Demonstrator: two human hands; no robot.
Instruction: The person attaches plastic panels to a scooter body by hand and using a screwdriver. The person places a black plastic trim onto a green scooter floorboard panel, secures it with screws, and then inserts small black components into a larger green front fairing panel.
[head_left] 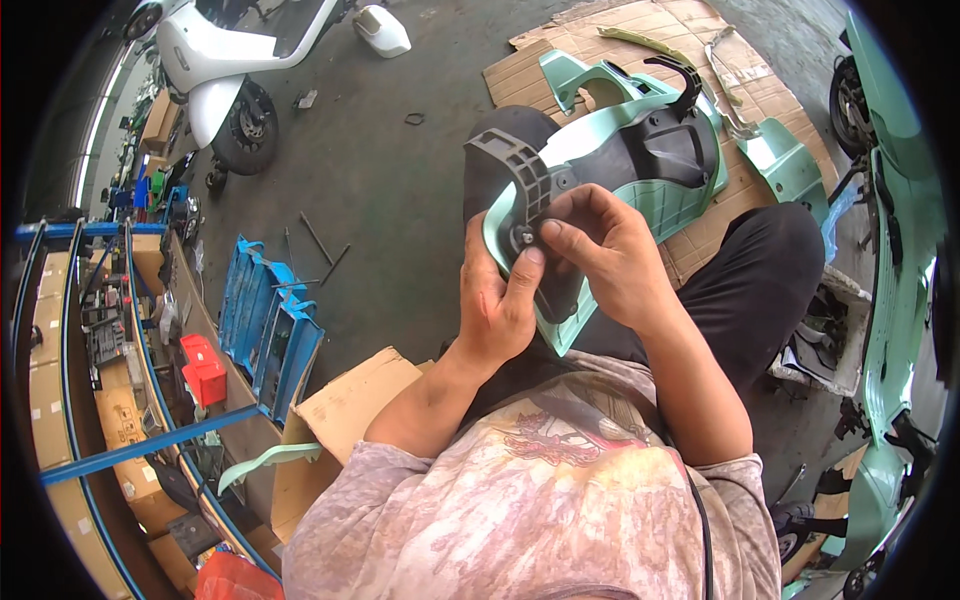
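a mint-green scooter body panel [672, 207] with a black plastic liner [640, 150] lies across the seated person's lap, its far end over a flattened cardboard sheet [690, 252] on the floor. at the near end, the left hand [497, 312] is closed around the panel's edge, fingers wrapped beneath and thumb laid on the black plastic just below a small silver bolt [528, 238]. the bolt sits at the foot of a curved, ribbed black bracket [510, 160], which arches up and to the left; a similar black hook [688, 82] curves over the far end. the right hand [622, 262] comes in from the other side, thumb and forefinger bent close together right beside the bolt; whether they pinch anything small i cannot tell. a separate mint-green panel [782, 165] rests on the cardboard to the right, with a white bin [852, 335] of black parts nearer the person. over to the left are blue plastic crates [262, 305], a red bin [204, 370] and an open cardboard box [350, 400], and a white scooter [215, 55] stands farther off.
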